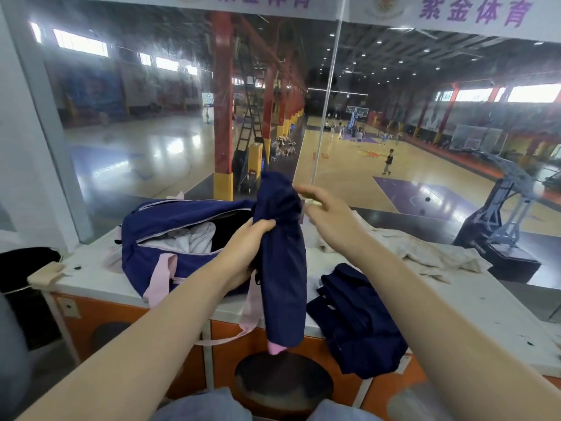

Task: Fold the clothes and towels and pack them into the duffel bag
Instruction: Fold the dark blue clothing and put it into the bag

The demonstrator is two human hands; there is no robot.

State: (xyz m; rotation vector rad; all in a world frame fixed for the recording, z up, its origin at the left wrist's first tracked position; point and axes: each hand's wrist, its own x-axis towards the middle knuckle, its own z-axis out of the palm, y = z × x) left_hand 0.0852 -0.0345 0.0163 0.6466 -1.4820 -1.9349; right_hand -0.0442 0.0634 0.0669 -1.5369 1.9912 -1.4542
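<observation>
Nearest me, at the bottom centre of the frame, sits a dark round stool (283,379), with my two bare forearms reaching over it. My left hand (243,253), at centre frame, grips a navy garment (283,268) by its bunched upper middle, fingers curled round the cloth. The garment hangs in a long limp roll, a pink edge showing at its lower end, so I judge it light, soft and likely to slump wherever it is unsupported. My right hand (326,212), just right of the garment's top, is released, fingers loosely spread and holding nothing; a pinch at that top corner would let me spread the cloth flat. At lower right a second navy cloth (358,323) lies crumpled on the white counter (473,311), partly over its edge. Left of centre the navy duffel bag (164,235) with pink straps stands unzipped, white fabric already inside. Farther right lies a pale towel (425,253). Beyond the glass, a basketball court.
</observation>
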